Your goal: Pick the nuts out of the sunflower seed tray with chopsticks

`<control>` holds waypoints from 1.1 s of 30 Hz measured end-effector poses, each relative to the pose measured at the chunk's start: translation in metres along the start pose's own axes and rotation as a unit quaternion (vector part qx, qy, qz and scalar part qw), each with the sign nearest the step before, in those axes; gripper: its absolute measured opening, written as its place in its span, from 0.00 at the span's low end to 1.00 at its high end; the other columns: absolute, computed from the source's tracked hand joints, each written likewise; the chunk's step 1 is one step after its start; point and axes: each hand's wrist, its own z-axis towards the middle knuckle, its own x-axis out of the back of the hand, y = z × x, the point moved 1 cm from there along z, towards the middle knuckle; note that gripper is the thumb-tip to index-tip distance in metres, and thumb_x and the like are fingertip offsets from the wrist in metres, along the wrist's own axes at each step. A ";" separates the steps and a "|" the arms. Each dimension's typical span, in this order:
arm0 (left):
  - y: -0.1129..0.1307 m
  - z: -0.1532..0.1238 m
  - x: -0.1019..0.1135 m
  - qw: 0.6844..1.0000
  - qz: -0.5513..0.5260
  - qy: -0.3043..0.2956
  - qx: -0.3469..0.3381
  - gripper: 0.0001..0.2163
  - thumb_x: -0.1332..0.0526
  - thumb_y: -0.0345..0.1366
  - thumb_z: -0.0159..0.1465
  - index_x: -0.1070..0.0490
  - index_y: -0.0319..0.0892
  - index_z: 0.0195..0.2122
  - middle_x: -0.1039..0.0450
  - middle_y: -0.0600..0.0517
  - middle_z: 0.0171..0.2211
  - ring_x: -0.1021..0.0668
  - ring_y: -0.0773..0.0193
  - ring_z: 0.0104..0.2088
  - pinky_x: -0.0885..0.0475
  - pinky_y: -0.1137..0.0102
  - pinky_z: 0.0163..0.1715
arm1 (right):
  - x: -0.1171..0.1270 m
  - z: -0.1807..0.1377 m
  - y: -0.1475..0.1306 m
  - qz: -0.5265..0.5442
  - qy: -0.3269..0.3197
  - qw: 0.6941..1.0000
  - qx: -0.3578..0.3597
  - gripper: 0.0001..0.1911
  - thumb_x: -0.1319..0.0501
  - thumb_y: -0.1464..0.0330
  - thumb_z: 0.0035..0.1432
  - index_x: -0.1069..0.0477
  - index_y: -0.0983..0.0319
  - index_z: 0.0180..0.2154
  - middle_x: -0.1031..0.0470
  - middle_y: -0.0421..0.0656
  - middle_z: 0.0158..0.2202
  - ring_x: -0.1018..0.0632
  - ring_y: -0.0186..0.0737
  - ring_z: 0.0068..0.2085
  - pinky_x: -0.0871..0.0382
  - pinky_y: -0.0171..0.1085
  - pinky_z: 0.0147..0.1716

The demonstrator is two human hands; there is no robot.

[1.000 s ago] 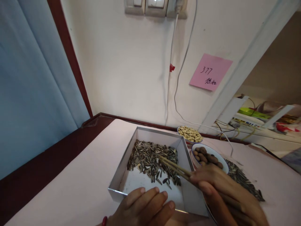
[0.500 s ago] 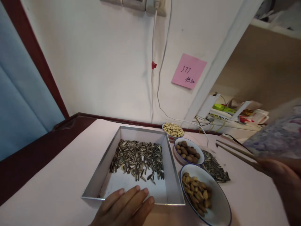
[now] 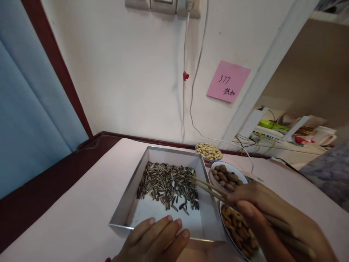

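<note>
A shallow silver box [image 3: 128,205] on the pink table holds a heap of striped sunflower seeds [image 3: 166,182]. My left hand [image 3: 155,242] rests on the box's near rim, its fingers lying flat over the edge. My right hand [image 3: 272,218] is closed round a pair of wooden chopsticks [image 3: 209,188], whose tips reach over the box's right wall to the edge of the seed heap. The right hand hovers over a bowl of almonds [image 3: 237,229].
Right of the box stand a bowl of brown nuts [image 3: 227,174] and, behind it, a bowl of pale peanuts [image 3: 208,151]. White cables [image 3: 195,87] hang down the wall beside a pink note [image 3: 227,82]. A cluttered shelf [image 3: 286,133] lies at the right.
My right hand with the chopsticks has swung back from the far right to the box, tips over the seeds again. The left hand stays on the box rim.
</note>
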 end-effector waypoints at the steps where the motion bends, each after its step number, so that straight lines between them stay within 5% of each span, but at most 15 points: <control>1: -0.001 -0.001 0.000 1.000 0.000 -0.005 0.001 0.11 0.44 0.37 0.74 0.21 0.54 0.46 0.19 0.64 0.47 0.23 0.72 0.50 0.37 0.69 0.57 | -0.006 0.004 -0.002 0.009 -0.030 1.000 -0.001 0.11 0.46 0.66 0.73 0.27 0.55 0.38 0.24 0.40 0.34 0.21 0.36 0.34 0.27 0.30 0.29; 8: 0.000 0.002 0.001 1.000 -0.007 -0.008 0.006 0.11 0.44 0.36 0.74 0.22 0.54 0.47 0.19 0.65 0.47 0.23 0.72 0.50 0.37 0.69 0.56 | -0.033 0.005 0.013 0.050 -0.091 0.994 -0.039 0.15 0.48 0.65 0.75 0.31 0.58 0.34 0.29 0.38 0.31 0.25 0.34 0.32 0.31 0.32 0.32; 16: 0.000 0.007 0.001 1.000 -0.005 0.008 0.005 0.10 0.44 0.36 0.74 0.21 0.52 0.45 0.18 0.65 0.45 0.23 0.73 0.49 0.35 0.69 0.53 | -0.044 0.004 0.014 0.058 -0.090 0.994 -0.038 0.15 0.48 0.65 0.75 0.31 0.58 0.34 0.29 0.39 0.31 0.26 0.35 0.33 0.33 0.33 0.32; 27: -0.001 0.005 0.002 1.000 -0.006 -0.001 -0.004 0.10 0.43 0.37 0.74 0.21 0.53 0.46 0.18 0.66 0.45 0.24 0.74 0.51 0.41 0.70 0.62 | -0.046 0.001 0.017 0.071 -0.080 0.993 -0.042 0.15 0.47 0.66 0.75 0.32 0.59 0.33 0.30 0.38 0.30 0.26 0.33 0.32 0.32 0.32 0.33; 33: -0.002 0.004 0.001 1.000 -0.001 0.004 -0.002 0.11 0.44 0.37 0.74 0.21 0.54 0.46 0.18 0.66 0.45 0.24 0.73 0.50 0.38 0.69 0.58 | -0.023 0.003 0.000 0.035 -0.027 0.999 0.003 0.13 0.47 0.66 0.74 0.29 0.57 0.35 0.26 0.39 0.32 0.22 0.34 0.32 0.29 0.31 0.31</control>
